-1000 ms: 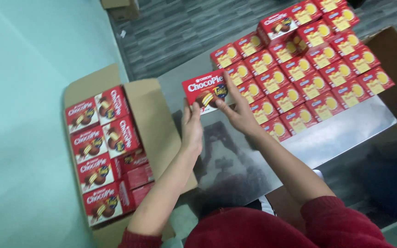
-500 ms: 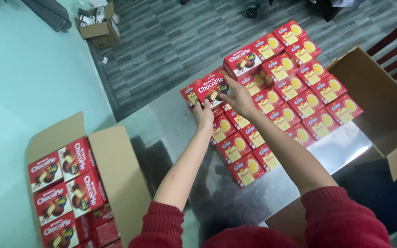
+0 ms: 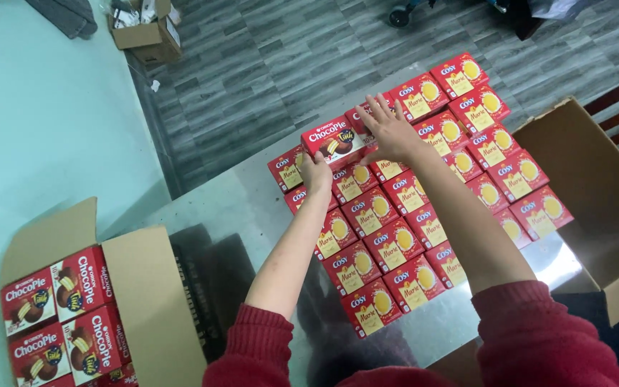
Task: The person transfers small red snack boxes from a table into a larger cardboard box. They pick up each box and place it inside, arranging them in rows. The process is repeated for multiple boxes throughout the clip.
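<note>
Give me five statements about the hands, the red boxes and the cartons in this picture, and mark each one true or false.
1. The left hand and the right hand both touch the red snack box with the dark round cake pictured on it. True.
2. That box is being held over the open carton on the left. False: it is over the rows of red biscuit boxes on the metal table.
3. The carton on the left holds red boxes. True.
4. The open carton on the right is packed full of boxes. False: no boxes show in the part that is visible.
5. The person wears blue sleeves. False: the sleeves are dark red.
</note>
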